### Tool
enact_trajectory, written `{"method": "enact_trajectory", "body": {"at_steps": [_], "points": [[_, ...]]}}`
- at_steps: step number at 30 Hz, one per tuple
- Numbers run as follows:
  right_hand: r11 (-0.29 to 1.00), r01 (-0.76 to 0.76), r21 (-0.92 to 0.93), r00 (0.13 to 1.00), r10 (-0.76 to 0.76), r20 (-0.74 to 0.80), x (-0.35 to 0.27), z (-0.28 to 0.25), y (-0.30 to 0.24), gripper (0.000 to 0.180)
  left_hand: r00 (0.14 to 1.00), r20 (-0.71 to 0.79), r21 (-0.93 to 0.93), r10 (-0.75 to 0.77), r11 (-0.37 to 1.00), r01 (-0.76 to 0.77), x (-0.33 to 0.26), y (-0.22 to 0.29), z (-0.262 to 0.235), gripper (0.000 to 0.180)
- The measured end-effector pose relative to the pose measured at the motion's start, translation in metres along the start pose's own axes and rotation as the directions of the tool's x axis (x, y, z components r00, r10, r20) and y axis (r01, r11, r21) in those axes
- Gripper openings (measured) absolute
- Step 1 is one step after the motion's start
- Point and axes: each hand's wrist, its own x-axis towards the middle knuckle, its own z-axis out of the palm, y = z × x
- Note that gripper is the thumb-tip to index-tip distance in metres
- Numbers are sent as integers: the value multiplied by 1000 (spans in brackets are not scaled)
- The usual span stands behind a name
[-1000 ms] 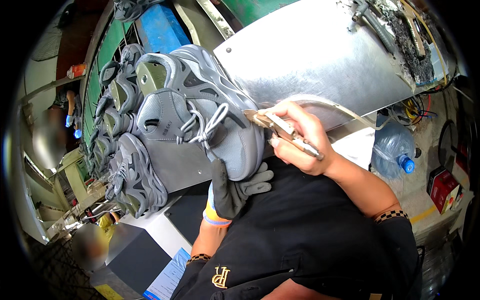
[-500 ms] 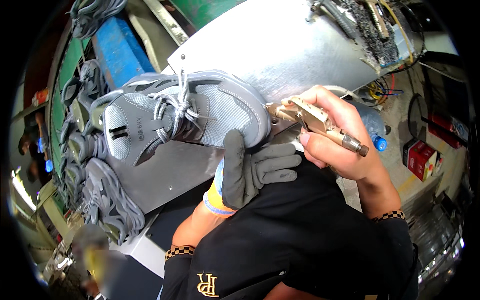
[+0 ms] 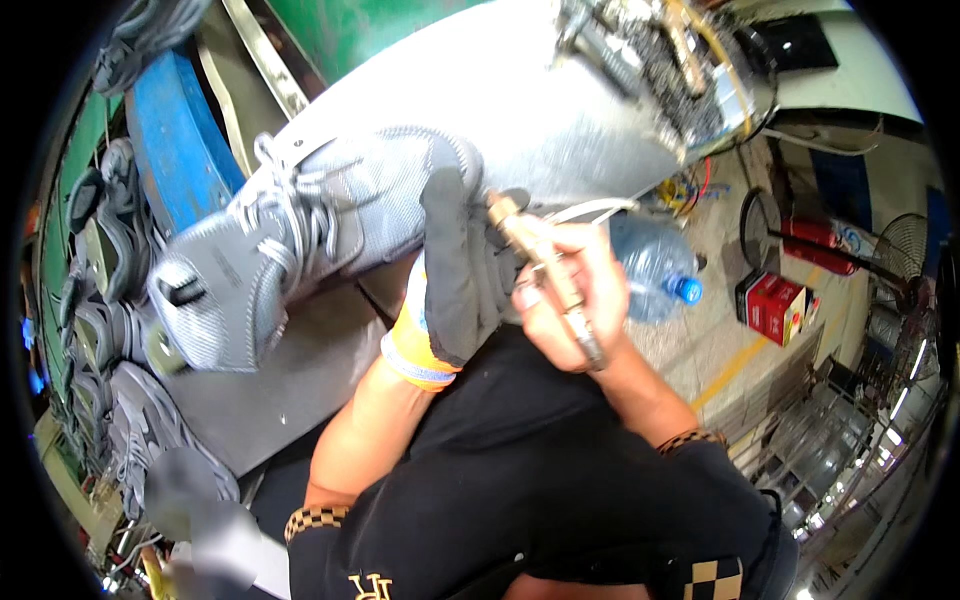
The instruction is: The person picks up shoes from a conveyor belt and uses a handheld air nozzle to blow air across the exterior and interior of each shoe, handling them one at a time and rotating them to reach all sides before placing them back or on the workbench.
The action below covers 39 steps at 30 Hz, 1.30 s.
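A grey mesh lace-up sneaker (image 3: 385,200) lies tilted over the metal worktop, its toe toward me and its tongue (image 3: 220,290) at the left. My left hand (image 3: 455,270), in a dark grey glove with an orange cuff, grips the toe end. Its thumb lies along the upper, and the other fingers are partly hidden. My bare right hand (image 3: 585,300) is closed around a slim brass-coloured tool with a narrow nozzle (image 3: 540,260). The tool's tip is close to the shoe's toe; I cannot tell whether they touch.
Several grey sneakers (image 3: 150,420) line the green rack at the left. Behind the shoe are a blue metal part (image 3: 180,140) and a shiny metal surface (image 3: 480,90) with dark, dirty tools (image 3: 640,70). A water bottle (image 3: 645,265) and a red box (image 3: 770,305) stand at the right.
The shoe has moved left and tilted, its tongue end lower. My left hand has gone from spread fingers to gripping the toe. My right hand has moved left with the brass tool, now steeper.
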Motion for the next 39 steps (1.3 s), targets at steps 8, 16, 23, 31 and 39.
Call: {"method": "enact_trajectory", "body": {"at_steps": [8, 16, 23, 31, 39], "points": [[941, -212, 264, 952, 138, 272, 67, -20, 15, 37, 872, 319, 923, 371, -329, -198, -138, 108, -38, 77], [940, -142, 312, 979, 88, 182, 88, -44, 32, 39, 658, -61, 976, 750, -92, 196, -155, 116, -19, 81], [816, -138, 562, 970, 226, -89, 100, -43, 24, 48, 643, -209, 871, 737, 438, -220, 88, 198, 50, 43], [899, -80, 430, 951, 197, -236, 91, -41, 21, 55, 782, 338, 927, 523, -326, -183, 237, 306, 23, 39], [896, -159, 414, 955, 246, -166, 84, -43, 12, 54, 625, -66, 751, 778, -374, 545, -95, 519, -356, 46]]}}
